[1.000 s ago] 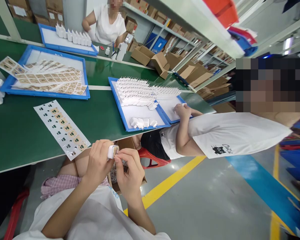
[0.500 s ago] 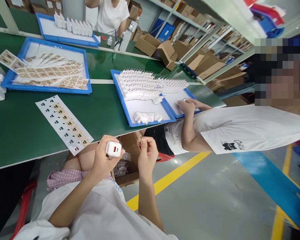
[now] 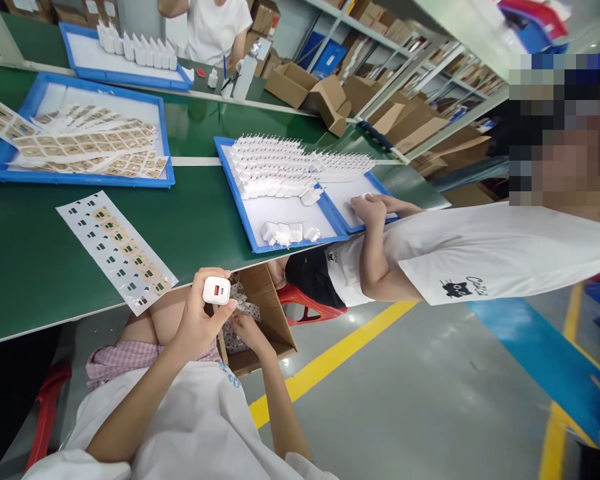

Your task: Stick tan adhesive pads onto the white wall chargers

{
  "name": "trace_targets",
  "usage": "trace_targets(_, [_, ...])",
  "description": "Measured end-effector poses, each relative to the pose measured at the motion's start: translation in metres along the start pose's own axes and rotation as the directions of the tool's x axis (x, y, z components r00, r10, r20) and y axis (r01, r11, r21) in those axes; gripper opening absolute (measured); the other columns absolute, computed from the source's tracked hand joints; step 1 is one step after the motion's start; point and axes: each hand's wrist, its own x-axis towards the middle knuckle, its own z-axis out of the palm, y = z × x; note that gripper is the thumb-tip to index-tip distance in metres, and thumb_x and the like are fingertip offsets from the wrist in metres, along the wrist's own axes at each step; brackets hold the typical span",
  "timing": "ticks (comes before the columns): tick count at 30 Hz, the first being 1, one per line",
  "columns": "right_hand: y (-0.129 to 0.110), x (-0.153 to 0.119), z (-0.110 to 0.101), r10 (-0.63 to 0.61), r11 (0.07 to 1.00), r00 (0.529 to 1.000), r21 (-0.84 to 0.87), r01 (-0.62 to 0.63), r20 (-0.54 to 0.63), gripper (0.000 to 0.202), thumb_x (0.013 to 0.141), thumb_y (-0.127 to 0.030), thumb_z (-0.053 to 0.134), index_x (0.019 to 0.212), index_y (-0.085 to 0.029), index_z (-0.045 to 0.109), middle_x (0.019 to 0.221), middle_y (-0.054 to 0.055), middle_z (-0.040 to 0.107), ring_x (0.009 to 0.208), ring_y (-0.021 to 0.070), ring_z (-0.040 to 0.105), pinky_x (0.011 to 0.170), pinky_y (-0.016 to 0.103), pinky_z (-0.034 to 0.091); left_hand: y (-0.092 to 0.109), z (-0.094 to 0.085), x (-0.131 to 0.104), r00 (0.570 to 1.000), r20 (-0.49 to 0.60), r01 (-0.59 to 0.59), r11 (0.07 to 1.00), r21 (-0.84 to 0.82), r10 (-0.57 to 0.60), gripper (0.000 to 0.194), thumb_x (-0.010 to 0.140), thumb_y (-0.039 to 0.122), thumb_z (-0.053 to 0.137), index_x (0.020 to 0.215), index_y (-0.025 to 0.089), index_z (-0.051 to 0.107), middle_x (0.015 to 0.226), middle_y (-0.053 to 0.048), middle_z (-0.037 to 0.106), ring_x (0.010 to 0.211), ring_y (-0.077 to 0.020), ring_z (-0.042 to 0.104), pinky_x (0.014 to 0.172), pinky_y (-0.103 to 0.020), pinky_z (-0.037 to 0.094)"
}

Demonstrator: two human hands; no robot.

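Observation:
My left hand (image 3: pixel 200 317) holds a white charger (image 3: pixel 217 291) upright past the table's front edge, its face with a red port and a dark port turned up. Close by on the right, my right hand (image 3: pixel 247 331) is lowered over an open cardboard box (image 3: pixel 270 303) below the table. Its fingers are partly hidden behind my left thumb, and I cannot make out whether they hold anything. On the green table lies a sticker sheet (image 3: pixel 111 241) with dark and tan pieces. A blue-rimmed tray (image 3: pixel 250 230) bears rows of white chargers (image 3: pixel 270 167) and several loose ones.
Another blue tray (image 3: pixel 80 179) at the left holds piled sticker strips. A third tray (image 3: pixel 130 79) with chargers stands behind. At the right, a co-worker's hands (image 3: pixel 370 210) are over an adjoining tray. A red stool (image 3: pixel 310 308) stands under the co-worker.
My right hand has moved down and left, from beside the charger to over the cardboard box. My left hand still holds the charger, now turned more upright. The view has shifted slightly.

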Motion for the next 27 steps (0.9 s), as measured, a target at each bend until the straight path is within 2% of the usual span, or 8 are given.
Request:
trace_targets(2, [-0.011, 0.008, -0.010, -0.045, 0.996, 0.999, 0.082, 0.048, -0.029, 0.042, 0.103, -0.046, 0.058, 0.134, -0.019, 0.064, 0.122, 0.013, 0.076, 0.101, 0.0237, 0.076, 0.085, 0.041, 0.065, -0.003, 0.008, -0.001, 0.995, 0.044, 0.093, 0.995, -0.046, -0.091, 0.034, 0.094, 0.037, 0.072, 0.123, 0.024, 0.060, 0.134, -0.011, 0.066, 0.137, -0.0259, 0.059, 0.117, -0.042, 0.045])
trace_targets(5, [-0.042, 0.012, -0.020, -0.154, 0.957, 0.966, 0.212, 0.198, -0.210, 0.048, 0.099, -0.041, 0.064, 0.143, -0.022, 0.059, 0.131, 0.016, 0.073, 0.111, 0.0248, 0.075, 0.091, 0.039, 0.064, -0.006, 0.020, -0.002, 0.968, 0.099, 0.242, 0.965, -0.103, -0.232, 0.045, 0.095, 0.045, 0.070, 0.134, 0.024, 0.059, 0.150, -0.012, 0.061, 0.149, -0.0275, 0.051, 0.125, -0.044, 0.040])
trace_targets(10, [-0.067, 0.023, -0.040, -0.243, 0.927, 0.860, 0.153, 0.341, -0.448, 0.030, 0.096, -0.026, 0.066, 0.125, -0.024, 0.070, 0.112, 0.010, 0.078, 0.100, 0.0210, 0.076, 0.086, 0.034, 0.063, -0.011, 0.026, 0.000, 0.904, 0.232, 0.391, 0.914, -0.111, -0.359, 0.059, 0.099, 0.056, 0.060, 0.148, 0.025, 0.053, 0.167, -0.012, 0.046, 0.159, -0.0292, 0.038, 0.134, -0.048, 0.026])
trace_targets(12, [-0.052, 0.042, -0.067, -0.158, 0.976, 0.825, 0.040, 0.213, -0.543, 0.030, 0.092, -0.032, 0.068, 0.120, -0.021, 0.073, 0.111, 0.011, 0.078, 0.099, 0.0231, 0.075, 0.087, 0.037, 0.062, -0.014, 0.025, 0.001, 0.868, 0.277, 0.448, 0.891, -0.076, -0.412, 0.067, 0.099, 0.057, 0.058, 0.157, 0.026, 0.042, 0.171, -0.012, 0.038, 0.163, -0.0297, 0.031, 0.135, -0.053, 0.020])
trace_targets(14, [-0.028, 0.069, -0.105, 0.022, 0.998, 0.720, -0.022, -0.052, -0.693, 0.039, 0.089, -0.043, 0.065, 0.117, -0.017, 0.074, 0.112, 0.013, 0.079, 0.097, 0.0246, 0.075, 0.087, 0.039, 0.062, -0.017, 0.023, 0.002, 0.840, 0.303, 0.486, 0.873, -0.048, -0.451, 0.072, 0.100, 0.057, 0.057, 0.161, 0.026, 0.034, 0.172, -0.014, 0.036, 0.162, -0.0308, 0.031, 0.134, -0.057, 0.020])
trace_targets(17, [0.009, 0.114, -0.168, 0.128, 0.969, 0.612, -0.032, -0.244, -0.781, 0.057, 0.089, -0.049, 0.056, 0.125, -0.008, 0.071, 0.112, 0.020, 0.078, 0.097, 0.0291, 0.073, 0.093, 0.046, 0.058, -0.019, 0.021, 0.003, 0.823, 0.294, 0.518, 0.855, -0.033, -0.487, 0.069, 0.100, 0.057, 0.056, 0.159, 0.026, 0.037, 0.169, -0.015, 0.042, 0.159, -0.0321, 0.037, 0.132, -0.058, 0.024])
trace_targets(21, [0.039, 0.154, -0.215, 0.231, 0.904, 0.637, -0.080, -0.420, -0.735, 0.053, 0.080, -0.046, 0.065, 0.113, -0.007, 0.078, 0.103, 0.022, 0.081, 0.100, 0.0356, 0.074, 0.100, 0.049, 0.053, -0.019, 0.015, 0.009, 0.831, 0.259, 0.516, 0.856, -0.029, -0.492, 0.065, 0.098, 0.058, 0.056, 0.153, 0.025, 0.045, 0.163, -0.015, 0.051, 0.156, -0.0312, 0.042, 0.132, -0.055, 0.026])
trace_targets(27, [0.057, 0.168, -0.215, 0.359, 0.813, 0.727, -0.187, -0.552, -0.585, 0.041, 0.079, -0.036, 0.068, 0.108, -0.011, 0.082, 0.104, 0.020, 0.082, 0.107, 0.0363, 0.075, 0.099, 0.043, 0.054, -0.017, 0.007, 0.021, 0.834, 0.200, 0.529, 0.848, -0.024, -0.514, 0.069, 0.092, 0.067, 0.059, 0.145, 0.022, 0.053, 0.156, -0.016, 0.059, 0.153, -0.0323, 0.046, 0.131, -0.051, 0.028])
